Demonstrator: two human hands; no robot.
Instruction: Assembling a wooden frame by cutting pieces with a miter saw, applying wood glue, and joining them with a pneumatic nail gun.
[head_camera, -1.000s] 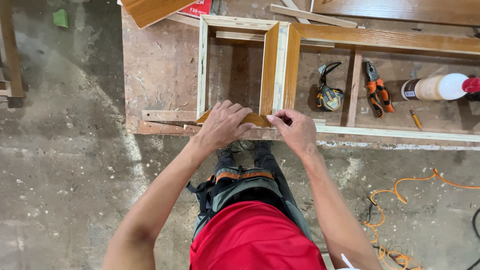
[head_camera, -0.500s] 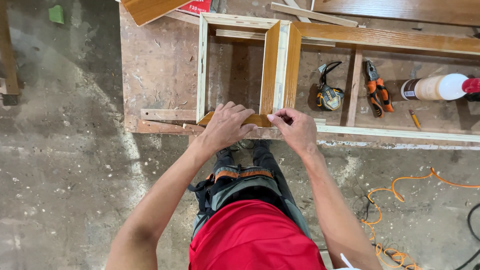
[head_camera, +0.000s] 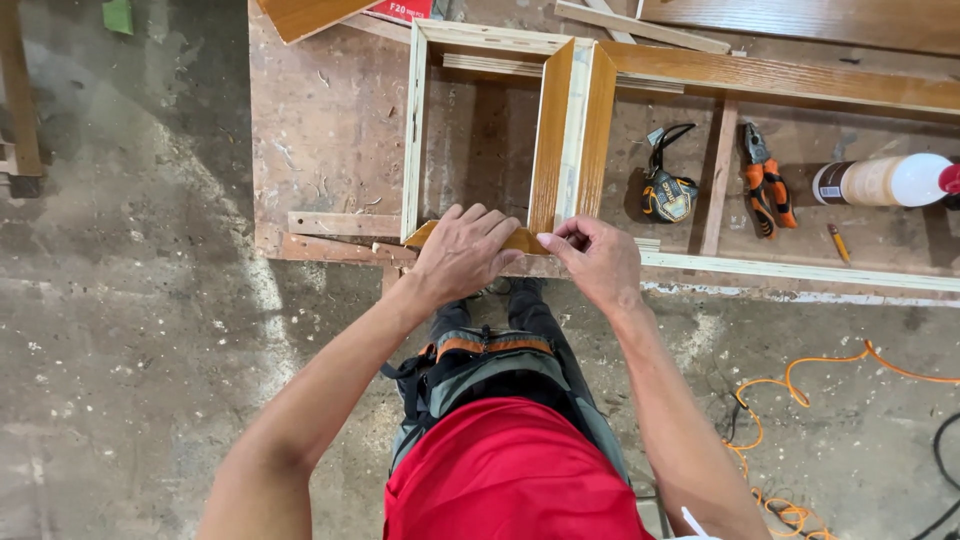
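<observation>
Workbench (head_camera: 330, 140) of worn, scuffed board fills the upper frame, standing on stained concrete floor (head_camera: 120, 330). On it lies a rectangular wooden frame (head_camera: 414, 130), pale raw wood outside, orange-brown grained faces on the inner mouldings; its long axis runs away from the person. A second, longer frame (head_camera: 800, 80) adjoins on the right, long axis left to right.

Short moulding strip (head_camera: 522, 240), orange-brown, glossy, grained, lies along the near edge of the bench at the foot of the rectangular frame. Long axis runs left to right, parallel to the bench edge; its left end (head_camera: 420, 234) is cut to a mitre point aimed left. Most of the strip is covered by the hands.

Left hand (head_camera: 462, 255) lies flat on the strip, fingers together and extended, pressing down. Right hand (head_camera: 598, 262) sits at the strip's right end, thumb and forefinger pinched at the corner where the strip meets the upright moulding; what lies between them cannot be resolved.

Inside the right frame: white plastic bottle (head_camera: 880, 180) on its side, yellow-black tape measure (head_camera: 668, 195), orange-handled pliers (head_camera: 764, 180), small pencil (head_camera: 838, 243). Orange cable (head_camera: 800, 385) coils on the floor, right.
</observation>
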